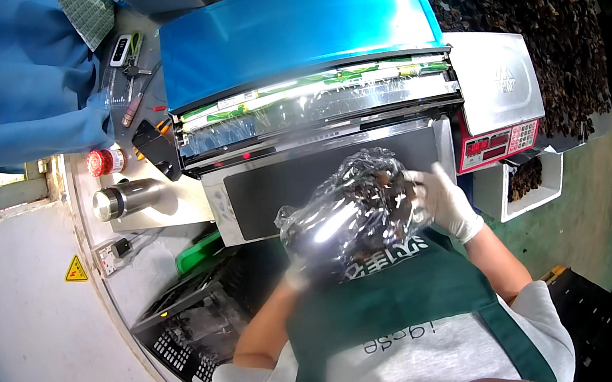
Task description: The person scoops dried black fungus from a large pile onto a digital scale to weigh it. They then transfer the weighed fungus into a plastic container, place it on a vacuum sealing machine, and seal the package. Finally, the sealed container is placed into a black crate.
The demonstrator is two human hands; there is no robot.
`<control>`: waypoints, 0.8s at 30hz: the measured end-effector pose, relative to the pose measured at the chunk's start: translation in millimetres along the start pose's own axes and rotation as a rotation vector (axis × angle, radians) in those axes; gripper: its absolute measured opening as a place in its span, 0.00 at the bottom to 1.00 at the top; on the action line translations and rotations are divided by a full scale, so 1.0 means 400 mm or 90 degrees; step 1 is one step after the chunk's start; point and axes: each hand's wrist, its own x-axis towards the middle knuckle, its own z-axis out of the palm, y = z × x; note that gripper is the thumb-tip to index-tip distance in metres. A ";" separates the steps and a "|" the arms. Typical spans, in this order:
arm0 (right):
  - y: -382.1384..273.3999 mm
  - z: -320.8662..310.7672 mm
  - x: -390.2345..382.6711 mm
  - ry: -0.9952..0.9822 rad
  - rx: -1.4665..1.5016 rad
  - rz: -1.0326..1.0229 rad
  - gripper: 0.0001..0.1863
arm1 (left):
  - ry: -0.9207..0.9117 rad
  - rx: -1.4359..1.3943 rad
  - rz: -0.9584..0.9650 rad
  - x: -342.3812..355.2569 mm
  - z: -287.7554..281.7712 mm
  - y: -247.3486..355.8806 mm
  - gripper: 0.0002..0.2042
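Observation:
I hold a clear plastic-wrapped pack (pixel 362 210) of dark, dried pieces that look like mushrooms, in front of my green apron. My right hand (pixel 446 204), in a white glove, grips its right side, fingers bent against the film. At the pack's lower left is my gloved left hand (pixel 297 275), whose fingers are mostly hidden behind the plastic. Just beyond the pack lies the dark flat plate (pixel 267 197) of a wrapping machine. This machine has a blue cover (pixel 296 35) and a film roll (pixel 306 92) across its front.
To the right stands a red-bodied scale (pixel 496 90) with a metal pan. Behind it spreads a heap of dark dried pieces (pixel 509 3); a white box (pixel 545 191) holds more. At left are a steel flask (pixel 128 199), a red-lidded jar (pixel 105 161) and a black crate (pixel 184 333).

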 end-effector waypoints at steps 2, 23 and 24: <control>0.001 0.014 -0.004 0.055 -0.122 -0.145 0.23 | 0.086 -0.062 -0.052 0.042 -0.021 0.054 0.15; 0.020 0.038 0.081 0.025 -1.143 -0.675 0.48 | -0.047 0.458 0.094 0.184 -0.118 0.025 0.21; 0.022 0.037 0.081 0.027 -1.149 -0.676 0.50 | -0.055 0.453 0.091 0.183 -0.118 0.024 0.21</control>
